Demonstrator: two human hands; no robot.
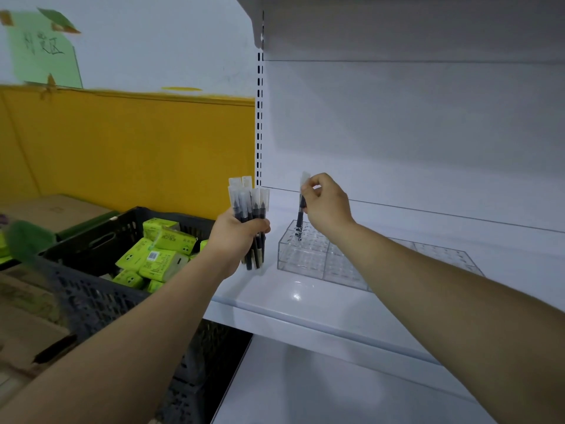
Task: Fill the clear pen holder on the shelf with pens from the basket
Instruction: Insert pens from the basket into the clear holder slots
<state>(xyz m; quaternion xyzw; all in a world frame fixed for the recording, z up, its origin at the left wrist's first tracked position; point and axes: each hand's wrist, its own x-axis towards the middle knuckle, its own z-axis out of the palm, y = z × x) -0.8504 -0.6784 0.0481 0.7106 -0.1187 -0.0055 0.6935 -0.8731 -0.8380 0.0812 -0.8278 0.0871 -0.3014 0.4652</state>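
One pen point(300, 218) pinched near its cap by right hand point(325, 206), tip in clear pen holder point(308, 255) on shelf point(305, 301). Left hand point(235, 237) grips pen bundle point(250, 215). Pens likely light, stiff, slick; hold upper barrel.

Pale wall point(159, 50) above yellow panel point(128, 148)

The bare left forearm point(137, 325) rises from the lower left corner and the right forearm point(443, 286) from the lower right edge, both toward mid-frame. The left hand point(235, 237) wraps fingers and thumb round a bundle of pens point(249, 206). The right hand point(327, 205), slightly higher and to its right, bends at the wrist and pinches a single pen point(300, 211) near its top.
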